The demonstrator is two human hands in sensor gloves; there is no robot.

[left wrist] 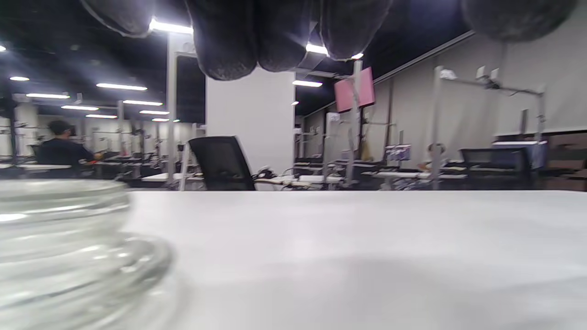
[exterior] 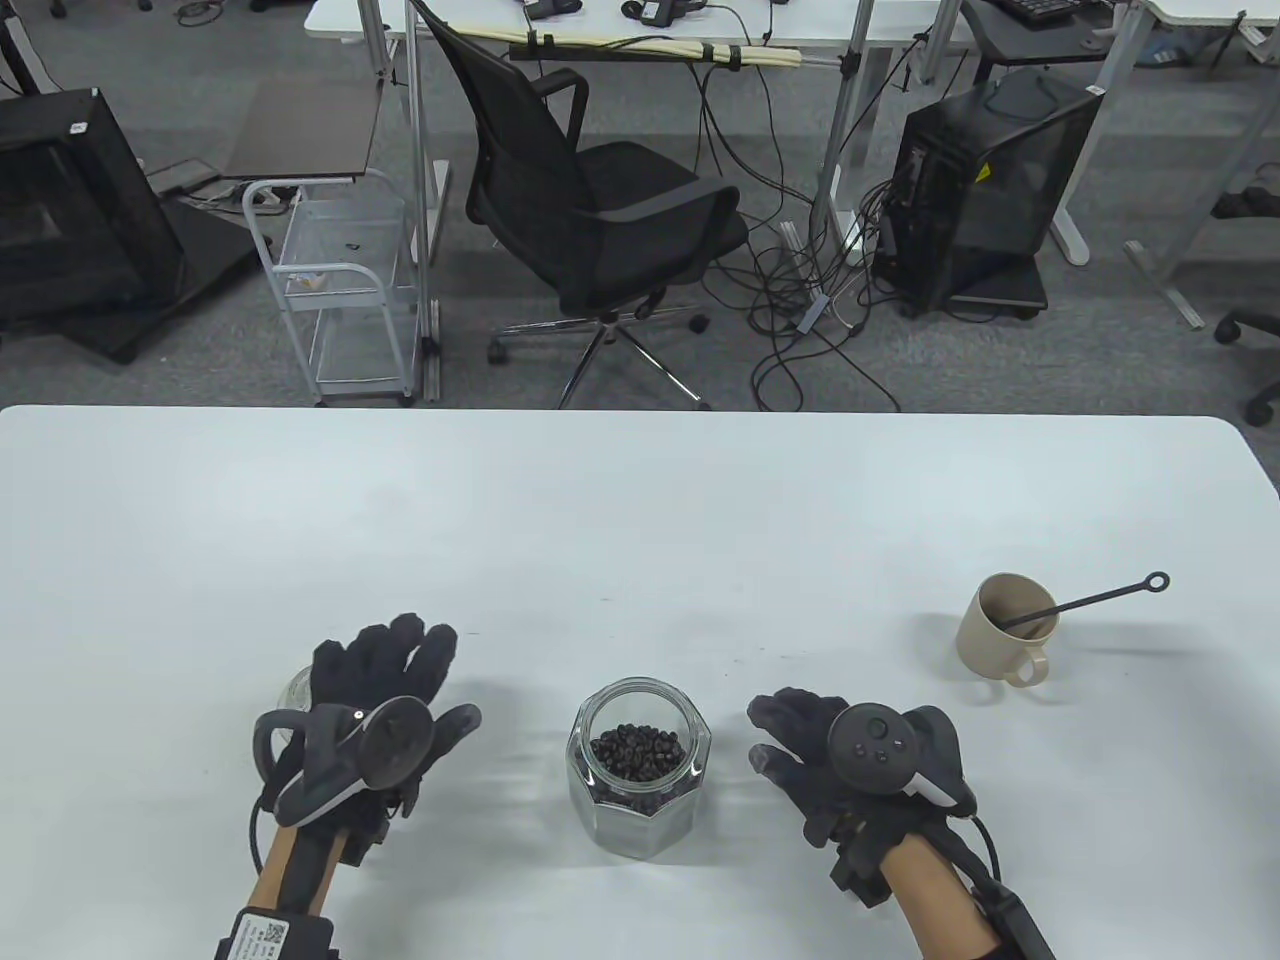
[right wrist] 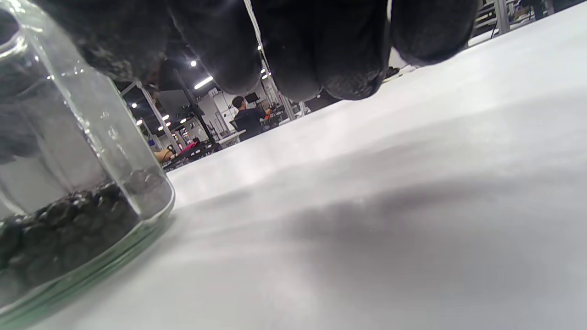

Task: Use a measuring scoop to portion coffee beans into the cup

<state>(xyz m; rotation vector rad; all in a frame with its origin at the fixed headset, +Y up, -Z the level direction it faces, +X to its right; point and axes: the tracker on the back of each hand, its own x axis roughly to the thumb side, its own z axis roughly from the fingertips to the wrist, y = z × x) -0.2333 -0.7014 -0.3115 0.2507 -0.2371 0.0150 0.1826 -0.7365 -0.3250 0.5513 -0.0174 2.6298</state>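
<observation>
An open glass jar of coffee beans [exterior: 639, 768] stands near the front edge of a white table [exterior: 640, 520], between two gloved hands that hold nothing. The left hand [exterior: 385, 700] hovers with fingers spread and relaxed over a clear glass lid [left wrist: 59, 247] lying just to the jar's left; the right hand [exterior: 840, 760], fingers loosely extended, sits just beside the jar's right wall without visibly touching it. Toward the right edge, well apart from the jar, a beige mug [exterior: 1005, 628] holds the black measuring scoop [exterior: 1090, 603], its thin handle leaning out over the rim and ending in a ring. The scoop looks light and stiff, best pinched along that slim handle; the jar, heavy, smooth and breakable, would want a steadying grip round its faceted sides. No beans appear portioned yet.
</observation>
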